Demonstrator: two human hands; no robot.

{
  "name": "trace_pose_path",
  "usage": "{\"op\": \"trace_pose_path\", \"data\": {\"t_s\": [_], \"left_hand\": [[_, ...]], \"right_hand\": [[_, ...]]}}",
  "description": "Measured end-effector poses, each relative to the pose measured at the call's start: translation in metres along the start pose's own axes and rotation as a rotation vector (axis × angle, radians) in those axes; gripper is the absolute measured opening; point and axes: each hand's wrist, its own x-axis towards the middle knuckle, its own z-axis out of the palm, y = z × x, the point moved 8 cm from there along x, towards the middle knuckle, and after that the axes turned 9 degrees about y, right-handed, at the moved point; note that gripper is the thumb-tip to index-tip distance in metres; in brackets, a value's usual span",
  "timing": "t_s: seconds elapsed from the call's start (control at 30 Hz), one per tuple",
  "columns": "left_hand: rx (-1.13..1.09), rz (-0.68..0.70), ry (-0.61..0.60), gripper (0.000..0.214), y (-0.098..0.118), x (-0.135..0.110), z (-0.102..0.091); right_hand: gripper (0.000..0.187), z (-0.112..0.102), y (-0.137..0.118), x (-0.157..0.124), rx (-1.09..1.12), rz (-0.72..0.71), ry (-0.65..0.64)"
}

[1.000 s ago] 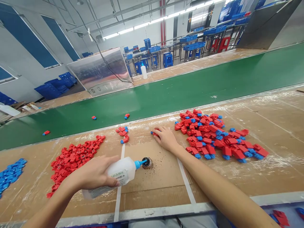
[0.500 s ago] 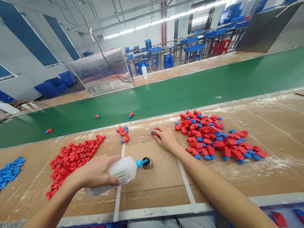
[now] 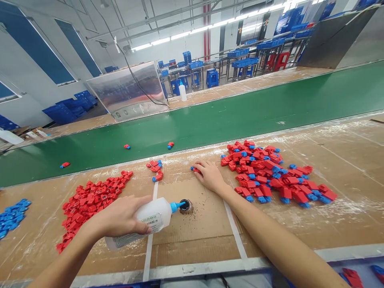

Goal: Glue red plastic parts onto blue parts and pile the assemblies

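Observation:
My left hand (image 3: 127, 218) is wrapped round a white squeeze bottle of glue (image 3: 154, 214), tilted nearly flat. Its blue nozzle (image 3: 177, 206) points into a small round pot (image 3: 186, 206) with a dark inside, standing on the cardboard. Beyond the pot, my right hand (image 3: 209, 175) rests on the table with its fingers closed over a red and blue plastic piece (image 3: 196, 169); the fingers partly cover it. Left of the bottle lies a heap of red pieces (image 3: 93, 198). A larger heap of joined red and blue pieces (image 3: 264, 170) lies right of my right hand.
A green conveyor belt (image 3: 207, 124) runs across behind the table, carrying a few red and blue pieces (image 3: 127, 147). Blue parts (image 3: 13, 216) lie at far left. Several joined pieces (image 3: 154, 165) sit near the belt's edge. Another bottle (image 3: 182, 92) stands beyond the belt.
The pieces on the belt have shifted to the right. Both hands, the bottle and the held piece stay almost where they were.

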Motion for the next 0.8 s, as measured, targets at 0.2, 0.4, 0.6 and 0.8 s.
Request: {"op": "trace_pose_path", "data": {"t_s": [0.2,0.4,0.6,0.8], "left_hand": [[-0.009,0.013,0.026,0.057,0.0,0.0,-0.003],[-0.026,0.008,0.022,0.056,-0.001,-0.001,-0.002],[-0.07,0.004,0.033,0.061,-0.009,-0.001,0.006],[-0.305,0.027,0.044,0.06,-0.013,-0.003,0.022]], "right_hand": [[0.022,0.0,0.0,0.0,-0.009,-0.003,0.002],[0.022,0.0,0.0,0.0,-0.011,-0.001,-0.001],[0.022,0.0,0.0,-0.001,-0.01,0.004,-0.006],[0.024,0.002,0.001,0.0,-0.005,0.008,-0.007]]}}
